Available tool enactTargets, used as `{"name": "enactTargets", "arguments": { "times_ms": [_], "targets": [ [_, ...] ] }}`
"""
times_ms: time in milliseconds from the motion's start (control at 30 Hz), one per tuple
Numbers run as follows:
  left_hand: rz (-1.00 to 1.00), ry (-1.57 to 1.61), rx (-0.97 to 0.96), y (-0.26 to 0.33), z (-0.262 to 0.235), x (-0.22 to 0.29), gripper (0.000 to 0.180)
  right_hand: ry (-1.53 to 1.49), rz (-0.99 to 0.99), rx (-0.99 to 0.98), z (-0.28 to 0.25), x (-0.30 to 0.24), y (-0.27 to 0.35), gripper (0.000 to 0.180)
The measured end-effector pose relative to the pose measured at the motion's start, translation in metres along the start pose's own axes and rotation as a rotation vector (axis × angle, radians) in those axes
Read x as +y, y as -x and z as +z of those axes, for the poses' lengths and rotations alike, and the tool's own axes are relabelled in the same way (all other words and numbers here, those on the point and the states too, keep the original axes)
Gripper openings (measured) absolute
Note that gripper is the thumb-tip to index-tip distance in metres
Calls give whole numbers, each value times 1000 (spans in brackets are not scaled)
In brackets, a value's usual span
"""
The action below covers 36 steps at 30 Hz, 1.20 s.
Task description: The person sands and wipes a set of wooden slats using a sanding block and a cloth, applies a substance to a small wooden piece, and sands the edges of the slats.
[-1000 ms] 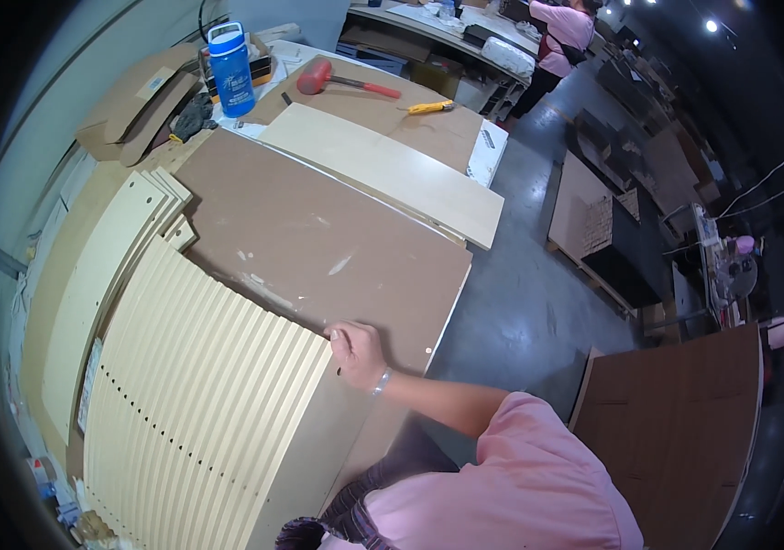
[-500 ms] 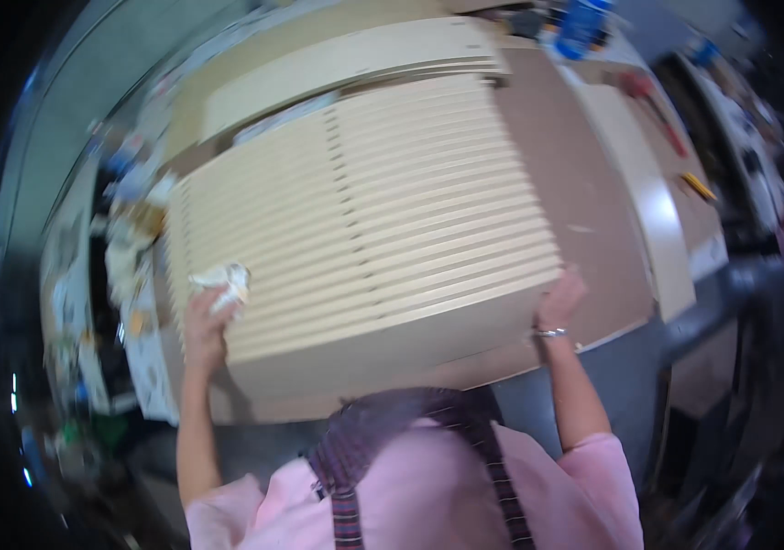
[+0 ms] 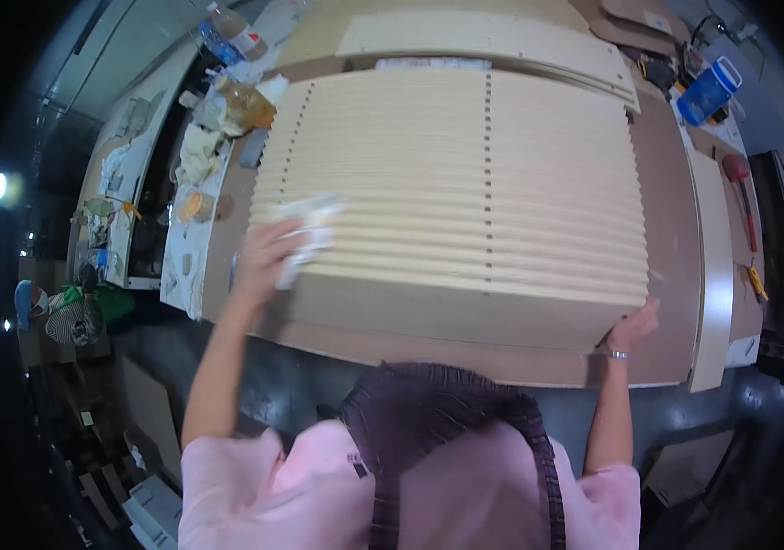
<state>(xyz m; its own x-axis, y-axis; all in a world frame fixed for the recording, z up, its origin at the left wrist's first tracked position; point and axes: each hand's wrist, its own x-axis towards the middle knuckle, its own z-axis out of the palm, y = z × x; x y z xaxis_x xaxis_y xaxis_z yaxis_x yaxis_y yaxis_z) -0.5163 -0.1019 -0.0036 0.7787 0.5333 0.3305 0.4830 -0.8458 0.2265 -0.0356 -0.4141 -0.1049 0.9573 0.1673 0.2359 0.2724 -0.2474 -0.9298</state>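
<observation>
At the near right corner of the pale boards (image 3: 447, 183), the right hand (image 3: 634, 328) rests half curled; whether it grips them I cannot tell. Toward their near left corner, the left hand (image 3: 269, 252) has its fingers closed on a white cloth (image 3: 317, 227), blurred, over the ridged edges. The boards sit packed in rows on the brown tabletop (image 3: 665, 220), two lines of dark holes crossing them. To their right lie a yellow cutter (image 3: 756, 282), then a red mallet (image 3: 736, 168); farther back stands a blue bottle (image 3: 710, 90).
</observation>
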Motion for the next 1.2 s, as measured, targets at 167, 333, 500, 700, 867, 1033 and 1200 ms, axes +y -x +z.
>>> {"name": "enactTargets", "arguments": {
  "times_ms": [167,333,500,700,867,1033,1200],
  "targets": [
    [-705,8,232,39,-70,-59,22,5,-19,-2,5,-5,3,50],
    [-289,-52,151,1,-13,30,31,-30,10,1,4,-3,3,52],
    [-366,-156,143,62,-43,-48,34,82,-48,-19,-1,9,1,52],
    [-209,138,-14,-17,20,60,34,87,-83,-12,1,5,-1,49],
    [234,356,126,-104,111,212,41,111,-113,-18,5,13,-1,49],
    [101,140,60,-53,62,113,36,106,-114,-4,-2,12,-6,48],
    [-507,-397,8,61,-57,-51,21,310,-298,76,4,27,-5,48]
  ]
}}
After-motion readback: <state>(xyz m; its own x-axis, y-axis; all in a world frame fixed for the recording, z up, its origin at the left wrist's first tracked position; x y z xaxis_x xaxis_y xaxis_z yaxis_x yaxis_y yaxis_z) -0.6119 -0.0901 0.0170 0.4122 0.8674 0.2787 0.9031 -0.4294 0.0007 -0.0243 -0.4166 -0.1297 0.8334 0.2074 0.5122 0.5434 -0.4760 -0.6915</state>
